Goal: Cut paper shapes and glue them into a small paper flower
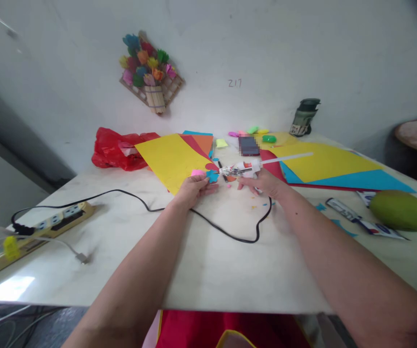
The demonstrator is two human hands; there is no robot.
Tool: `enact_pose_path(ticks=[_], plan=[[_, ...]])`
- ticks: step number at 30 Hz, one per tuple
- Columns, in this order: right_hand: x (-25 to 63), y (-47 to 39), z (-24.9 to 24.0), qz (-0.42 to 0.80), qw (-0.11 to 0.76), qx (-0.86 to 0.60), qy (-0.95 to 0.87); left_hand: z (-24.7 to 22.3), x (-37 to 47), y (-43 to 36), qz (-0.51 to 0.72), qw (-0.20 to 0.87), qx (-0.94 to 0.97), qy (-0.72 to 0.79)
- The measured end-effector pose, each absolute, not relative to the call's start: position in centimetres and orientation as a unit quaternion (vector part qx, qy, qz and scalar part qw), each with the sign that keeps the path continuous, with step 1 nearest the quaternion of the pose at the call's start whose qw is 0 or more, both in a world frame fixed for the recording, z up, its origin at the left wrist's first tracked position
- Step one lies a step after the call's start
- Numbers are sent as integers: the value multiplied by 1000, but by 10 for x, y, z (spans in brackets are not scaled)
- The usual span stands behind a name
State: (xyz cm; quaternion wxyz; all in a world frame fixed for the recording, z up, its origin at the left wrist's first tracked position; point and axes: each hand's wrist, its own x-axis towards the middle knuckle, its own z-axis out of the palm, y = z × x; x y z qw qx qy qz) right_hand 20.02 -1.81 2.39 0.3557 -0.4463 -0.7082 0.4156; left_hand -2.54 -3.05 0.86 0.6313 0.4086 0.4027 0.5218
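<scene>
My right hand [262, 181] is closed around a white hot glue gun [250, 166], whose nozzle points left. A long pale glue stick [290, 157] juts from its back, and its black cord runs left over the table. In my left hand [194, 189] a small blue paper cutout [212, 176] is pinched at the fingertips. The glue gun's tip is at the cutout; whether they touch I cannot tell. A pink piece [198, 172] lies just behind my left fingers, and small paper scraps lie below the gun.
Yellow sheets [174, 157] and other coloured paper lie on both sides. Behind are a red plastic bag [121, 152], a phone [249, 145] and a bottle [304, 117]. A power strip [54, 224] stands left; a green mango-like fruit [401, 210] and a marker [343, 210] lie right.
</scene>
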Motion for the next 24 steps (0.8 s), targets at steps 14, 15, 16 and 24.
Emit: enact_pose_path(ticks=[14, 15, 16, 24], plan=[[203, -14, 23, 393, 339, -428, -739, 1, -25, -26, 531, 604, 447, 393], [203, -15, 23, 393, 340, -429, -739, 1, -25, -26, 532, 602, 447, 394], [203, -14, 23, 393, 340, -430, -738, 2, -24, -26, 534, 600, 446, 395], [205, -14, 25, 377, 341, -431, -745, 5, -24, -28, 517, 602, 446, 414]])
